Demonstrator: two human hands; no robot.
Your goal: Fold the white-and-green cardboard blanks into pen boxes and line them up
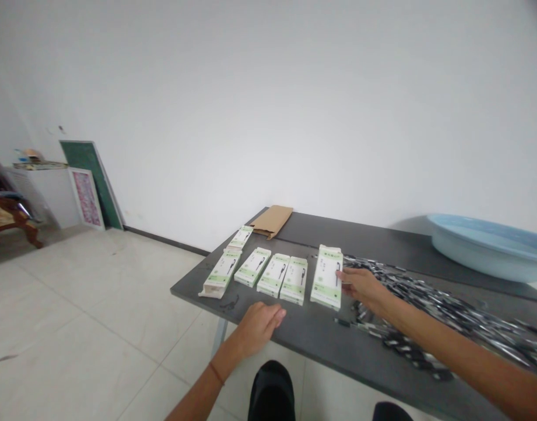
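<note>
My right hand (360,286) grips a white and green box (327,278) by its right edge, thumb on its face. The box's upper flap shows at the far end. My left hand (262,324) rests at the table's near edge, fingers loosely stretched, with nothing in it. Just beyond it lie three similar boxes, among them a slim carton (294,280), side by side. Farther left are a thicker box (221,272) and a flat one (241,237) behind it. Right of my right hand spreads a heap of slender black and silver pieces (443,310).
The dark grey table (321,345) has a flattened brown cardboard piece (272,219) at its far left corner. A large light-blue basin (491,245) stands at the back right, near the white wall (294,105). A green board (97,181) leans on the wall at left.
</note>
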